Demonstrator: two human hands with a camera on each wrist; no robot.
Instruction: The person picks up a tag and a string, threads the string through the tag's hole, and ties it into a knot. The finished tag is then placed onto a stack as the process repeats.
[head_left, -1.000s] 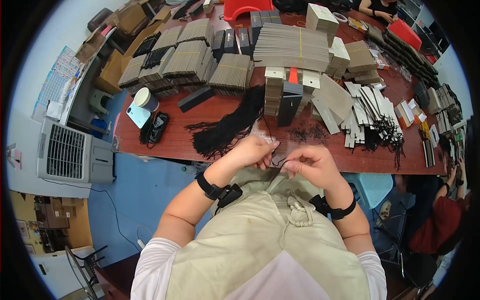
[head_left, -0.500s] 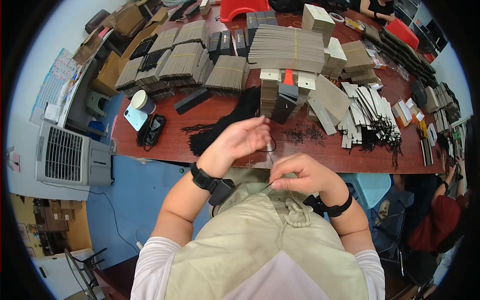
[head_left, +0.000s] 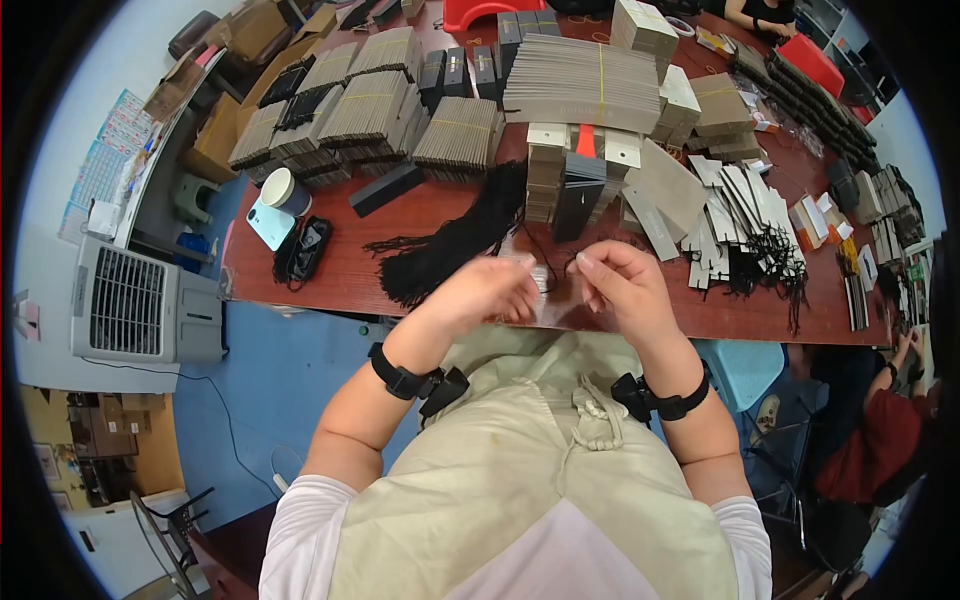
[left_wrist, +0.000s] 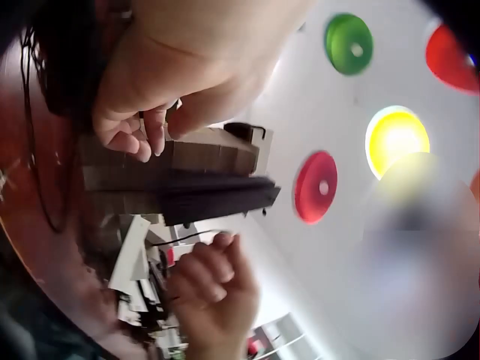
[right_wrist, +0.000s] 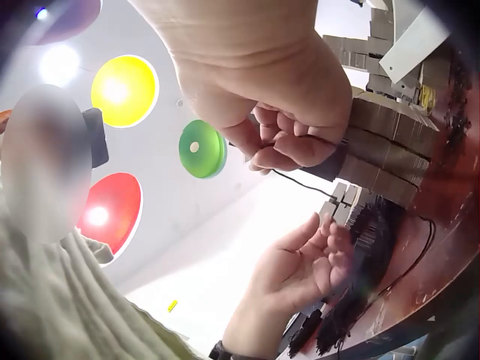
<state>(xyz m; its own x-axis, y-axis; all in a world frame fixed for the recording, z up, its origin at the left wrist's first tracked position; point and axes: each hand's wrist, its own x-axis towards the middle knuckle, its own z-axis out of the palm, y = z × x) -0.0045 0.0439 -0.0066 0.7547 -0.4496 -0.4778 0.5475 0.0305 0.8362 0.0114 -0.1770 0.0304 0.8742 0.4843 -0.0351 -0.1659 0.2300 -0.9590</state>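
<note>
My right hand [head_left: 628, 290] pinches a thin black cord [right_wrist: 304, 184] between thumb and fingertips, just above the table's front edge. The cord stretches from those fingertips toward my left hand [head_left: 480, 292] in the right wrist view. Level with the right hand and a short gap to its left, my left hand has bent fingers, with thumb and forefinger close together; I cannot tell whether they grip cord. Beyond the left hand lies a thick bundle of black cords [head_left: 455, 245] on the table. A dark upright box [head_left: 577, 200] stands beyond the hands, against stacked card pieces.
Banded stacks of grey card [head_left: 370, 115] fill the back left. A paper cup [head_left: 285, 192], a phone [head_left: 270, 227] and a black case [head_left: 303, 252] stand at the left edge. White tags with black cords [head_left: 745, 225] lie to the right. Other people sit at the table.
My right hand first drew the cord down toward the lap, then rose over the table edge. The left hand lifted with fingers spread, then came lower with its fingers bent.
</note>
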